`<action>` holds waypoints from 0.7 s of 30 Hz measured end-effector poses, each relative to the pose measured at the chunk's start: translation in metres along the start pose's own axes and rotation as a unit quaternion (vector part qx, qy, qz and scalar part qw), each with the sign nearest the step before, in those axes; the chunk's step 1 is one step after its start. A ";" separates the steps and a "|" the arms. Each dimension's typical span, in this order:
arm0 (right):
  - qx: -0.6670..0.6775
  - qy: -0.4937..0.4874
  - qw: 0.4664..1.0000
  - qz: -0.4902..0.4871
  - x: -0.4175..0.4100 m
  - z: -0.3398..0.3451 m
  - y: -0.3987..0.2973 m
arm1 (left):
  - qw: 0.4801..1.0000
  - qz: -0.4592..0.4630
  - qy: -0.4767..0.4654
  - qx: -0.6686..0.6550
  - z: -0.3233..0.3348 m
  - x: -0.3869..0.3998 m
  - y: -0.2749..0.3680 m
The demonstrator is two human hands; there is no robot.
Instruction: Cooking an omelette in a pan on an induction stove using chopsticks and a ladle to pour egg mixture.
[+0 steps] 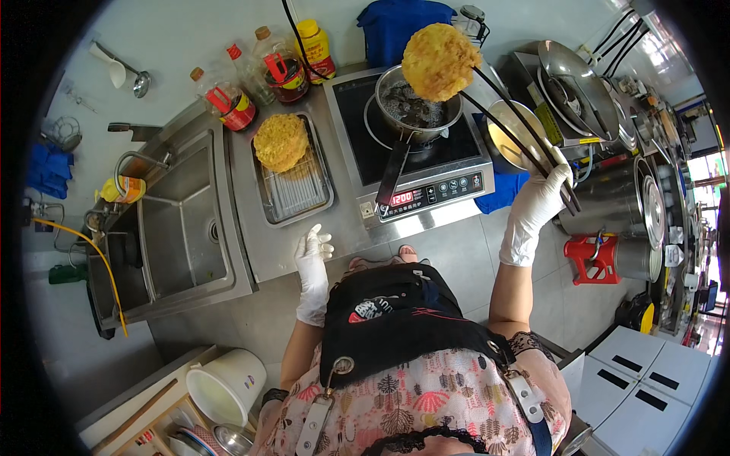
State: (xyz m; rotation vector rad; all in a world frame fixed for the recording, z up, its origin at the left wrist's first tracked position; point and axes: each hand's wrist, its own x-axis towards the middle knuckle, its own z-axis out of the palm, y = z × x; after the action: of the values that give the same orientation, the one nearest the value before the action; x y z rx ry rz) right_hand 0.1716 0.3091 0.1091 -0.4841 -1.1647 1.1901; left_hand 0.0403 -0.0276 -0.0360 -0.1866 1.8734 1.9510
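Observation:
My gloved right hand (pixel 539 196) grips a pair of long dark chopsticks (pixel 513 128). Between their tips hangs a round golden fried cake (pixel 439 61), held above the rim of a small steel saucepan (pixel 422 134). Dark bubbling liquid, apparently hot oil, shows in the pan, which sits on an induction cooker (pixel 356 137). My gloved left hand (pixel 312 248) hangs with loosely curled fingers by the counter's front edge, holding nothing. Beyond it, a second fried cake (pixel 280 142) rests on the wire rack of a metal tray (pixel 331 199).
The pan's black handle (pixel 393 174) juts toward me. A bowl of pale yellow liquid (pixel 505 137) stands right of the cooker. Sauce bottles (pixel 285 74) line the wall behind the tray. A steel sink (pixel 182 239) lies left; a wok (pixel 576 85) and a large steel pot (pixel 604 194) are right.

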 end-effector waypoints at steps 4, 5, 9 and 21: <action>0.010 -0.001 1.000 -0.009 0.004 0.001 -0.003 | 1.000 -0.002 0.001 -0.012 -0.001 0.002 -0.002; 0.014 -0.005 1.000 -0.012 0.004 0.003 -0.007 | 1.000 -0.002 -0.001 -0.016 -0.001 0.003 -0.003; 0.018 -0.012 1.000 -0.003 0.004 -0.001 -0.003 | 1.000 -0.003 0.000 -0.015 -0.001 0.003 -0.003; 0.018 0.007 0.999 0.039 -0.004 -0.006 0.009 | 1.000 0.002 0.003 -0.004 0.000 0.000 0.003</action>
State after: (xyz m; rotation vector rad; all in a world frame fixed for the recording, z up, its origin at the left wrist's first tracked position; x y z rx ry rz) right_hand 0.1731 0.3102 0.0976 -0.5128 -1.1186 1.2711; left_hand 0.0393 -0.0274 -0.0332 -0.1904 1.8711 1.9627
